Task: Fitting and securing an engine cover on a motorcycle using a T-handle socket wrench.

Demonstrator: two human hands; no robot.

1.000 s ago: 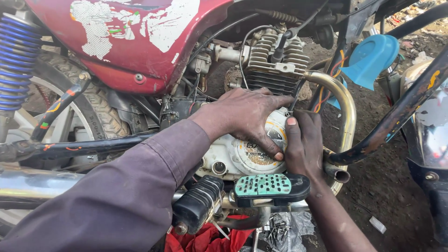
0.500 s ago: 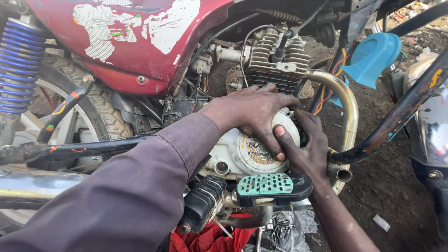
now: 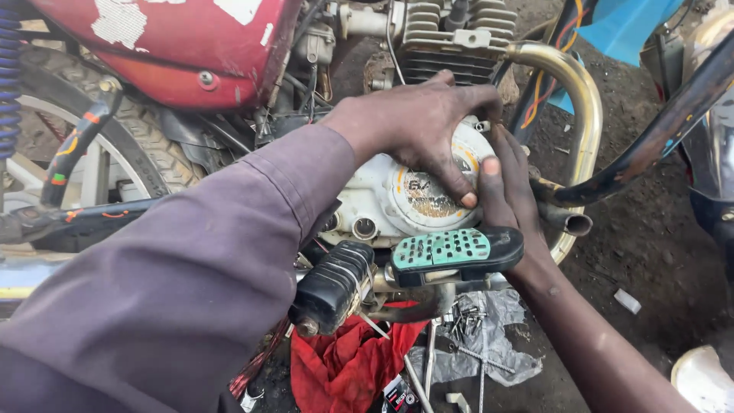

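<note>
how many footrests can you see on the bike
2. A black ribbed footrest sits below the engine cover, under the left hand; a footrest with a green studded pad lies beside it, against the right hand. Others may be hidden.

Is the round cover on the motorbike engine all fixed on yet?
Not yet, it seems. The white engine cover already sits against the engine. Right now the left hand and the right hand both press on it. Loose bolts lie on the plastic sheet below, beside the red rag, so fastening probably remains.
</note>
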